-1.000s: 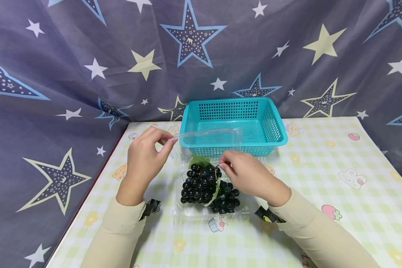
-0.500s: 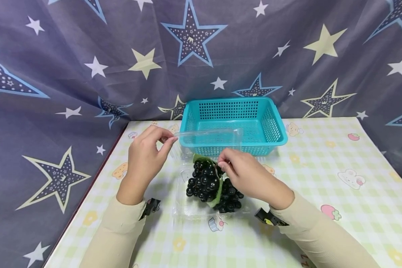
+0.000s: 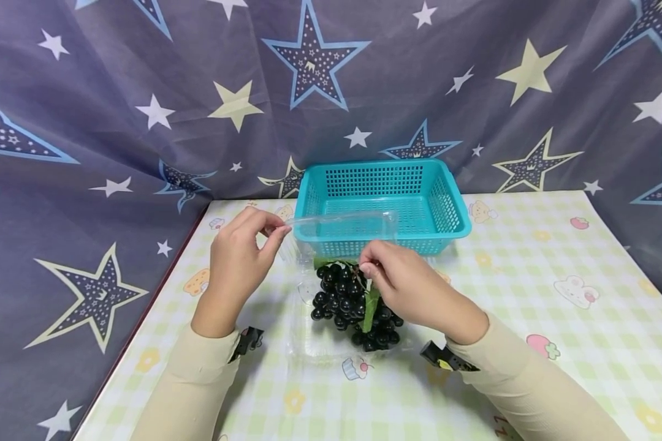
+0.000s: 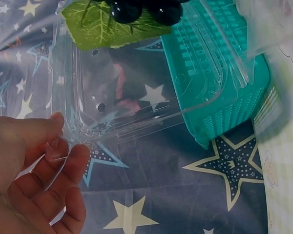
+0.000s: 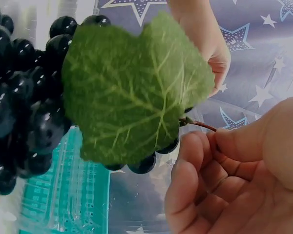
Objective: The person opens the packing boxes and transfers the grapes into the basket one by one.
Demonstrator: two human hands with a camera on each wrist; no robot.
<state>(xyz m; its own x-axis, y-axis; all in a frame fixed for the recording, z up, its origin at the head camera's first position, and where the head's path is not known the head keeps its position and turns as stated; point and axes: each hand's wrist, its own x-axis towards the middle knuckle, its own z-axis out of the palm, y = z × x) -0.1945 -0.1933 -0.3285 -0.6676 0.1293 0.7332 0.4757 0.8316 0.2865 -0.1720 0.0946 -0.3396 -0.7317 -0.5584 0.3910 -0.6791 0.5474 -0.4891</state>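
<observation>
My left hand [image 3: 243,260] pinches the corner of a clear plastic lid [image 4: 151,114] between thumb and fingertips, holding it raised. The lid belongs to a see-through clamshell box [image 3: 320,346] on the table. In my right hand [image 3: 414,285], thumb and forefinger pinch the thin brown stem [image 5: 200,125] of a bunch of black grapes [image 3: 339,297]. The bunch hangs over the box's base; whether its lowest grapes touch the plastic I cannot tell. A green leaf [image 5: 132,97] grows by the stem and covers part of the grapes in the right wrist view.
Behind the box stands a turquoise plastic basket [image 3: 441,236] with nothing in it. A checked cloth [image 3: 507,282] with printed cartoons covers the table. The dark starry curtain [image 3: 397,73] hangs close behind the basket.
The grapes have shifted a little to the right and their leaf has turned as my right hand moved slightly. My left hand and the lid have stayed in place.
</observation>
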